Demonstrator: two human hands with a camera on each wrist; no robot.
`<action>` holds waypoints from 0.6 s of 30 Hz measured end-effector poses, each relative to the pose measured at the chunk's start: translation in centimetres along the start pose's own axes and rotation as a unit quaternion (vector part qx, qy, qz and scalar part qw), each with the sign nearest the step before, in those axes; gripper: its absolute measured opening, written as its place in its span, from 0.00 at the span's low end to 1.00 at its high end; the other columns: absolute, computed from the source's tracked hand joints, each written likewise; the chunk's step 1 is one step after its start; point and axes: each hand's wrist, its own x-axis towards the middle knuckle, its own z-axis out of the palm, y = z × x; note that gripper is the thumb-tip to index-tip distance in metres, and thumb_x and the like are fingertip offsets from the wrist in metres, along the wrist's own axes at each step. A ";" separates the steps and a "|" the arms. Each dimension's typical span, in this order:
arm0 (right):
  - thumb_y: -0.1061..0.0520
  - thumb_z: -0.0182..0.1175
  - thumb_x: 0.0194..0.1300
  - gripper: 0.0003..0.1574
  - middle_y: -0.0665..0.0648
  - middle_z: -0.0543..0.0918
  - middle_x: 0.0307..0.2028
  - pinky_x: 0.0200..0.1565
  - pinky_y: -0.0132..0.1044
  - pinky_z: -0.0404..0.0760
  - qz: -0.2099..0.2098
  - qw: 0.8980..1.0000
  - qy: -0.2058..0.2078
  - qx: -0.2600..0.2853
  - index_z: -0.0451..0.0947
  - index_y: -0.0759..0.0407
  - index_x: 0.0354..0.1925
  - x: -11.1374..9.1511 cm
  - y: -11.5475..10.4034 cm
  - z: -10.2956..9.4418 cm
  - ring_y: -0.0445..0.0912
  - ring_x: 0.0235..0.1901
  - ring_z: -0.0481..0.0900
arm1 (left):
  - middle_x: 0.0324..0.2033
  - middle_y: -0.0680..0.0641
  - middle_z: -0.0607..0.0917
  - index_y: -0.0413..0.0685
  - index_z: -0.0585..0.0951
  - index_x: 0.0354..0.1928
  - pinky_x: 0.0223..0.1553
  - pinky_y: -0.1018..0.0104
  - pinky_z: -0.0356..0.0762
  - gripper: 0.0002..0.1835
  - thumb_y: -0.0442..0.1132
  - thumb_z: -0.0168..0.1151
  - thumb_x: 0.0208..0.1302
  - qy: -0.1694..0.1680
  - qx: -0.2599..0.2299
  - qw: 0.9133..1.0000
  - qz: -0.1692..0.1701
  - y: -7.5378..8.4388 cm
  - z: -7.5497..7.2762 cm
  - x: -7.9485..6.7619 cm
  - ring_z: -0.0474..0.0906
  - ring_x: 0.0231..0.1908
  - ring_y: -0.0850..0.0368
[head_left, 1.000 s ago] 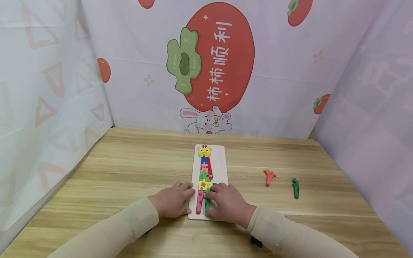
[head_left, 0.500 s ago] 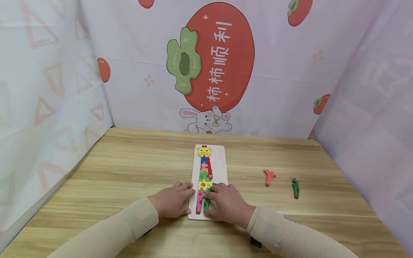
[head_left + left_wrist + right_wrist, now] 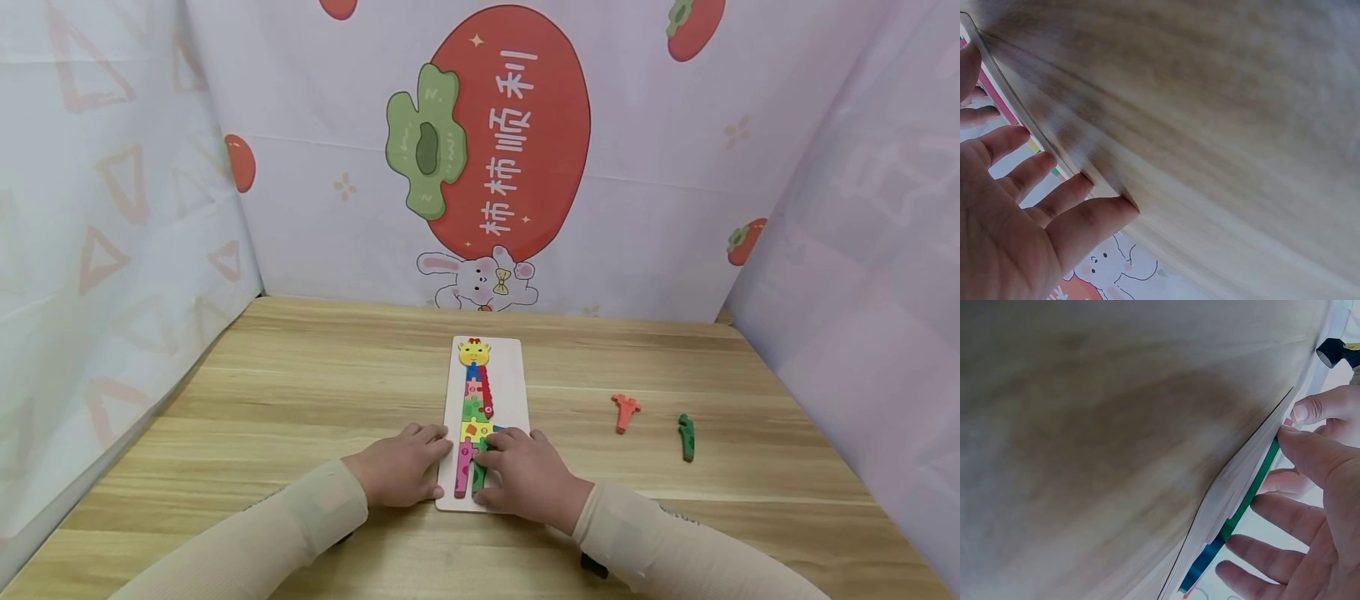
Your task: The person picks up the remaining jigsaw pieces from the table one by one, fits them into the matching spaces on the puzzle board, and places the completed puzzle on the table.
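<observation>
A giraffe puzzle of joined, coloured pieces lies on a pale board (image 3: 510,375), yellow head (image 3: 474,354) at the far end. My right hand (image 3: 531,473) is over the board's near right part, thumb and fingers on the green leg piece (image 3: 480,477), beside the pink leg piece (image 3: 463,477). In the right wrist view the thumb touches one end of that green piece (image 3: 1259,478), fingers along its side. A blue piece (image 3: 1202,567) adjoins it, partly hidden in the head view. My left hand (image 3: 397,468) rests its fingertips along the board's left edge, fingers spread.
Right of the board, an orange-red forked piece (image 3: 624,413) and a curved dark green piece (image 3: 687,438) lie apart on the wooden table (image 3: 337,367). Printed cloth walls stand behind and on both sides; the back cloth (image 3: 645,242) meets the table's far edge.
The green leg piece's lower end has shifted slightly left toward the pink leg, with the right thumb following it. The left hand stays in place.
</observation>
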 end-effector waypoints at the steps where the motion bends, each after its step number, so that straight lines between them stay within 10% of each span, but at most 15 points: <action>1: 0.33 0.67 0.54 0.32 0.51 0.79 0.57 0.56 0.58 0.72 0.000 1.000 0.000 0.000 0.82 0.44 0.54 0.0 0.0 0.0 0.50 0.59 0.71 | 0.66 0.46 0.68 0.49 0.72 0.65 0.56 0.54 0.75 0.34 0.56 0.64 0.61 0.000 0.000 1.000 0.000 0.0 0.0 0.0 0.65 0.64 0.46; 18: 0.32 0.67 0.54 0.32 0.51 0.79 0.57 0.56 0.60 0.71 -0.005 1.000 0.005 -0.004 0.83 0.44 0.54 0.1 0.0 0.1 0.50 0.59 0.71 | 0.66 0.46 0.68 0.48 0.72 0.66 0.57 0.55 0.75 0.34 0.57 0.64 0.61 0.001 0.001 1.000 -0.001 0.0 0.0 0.0 0.65 0.63 0.46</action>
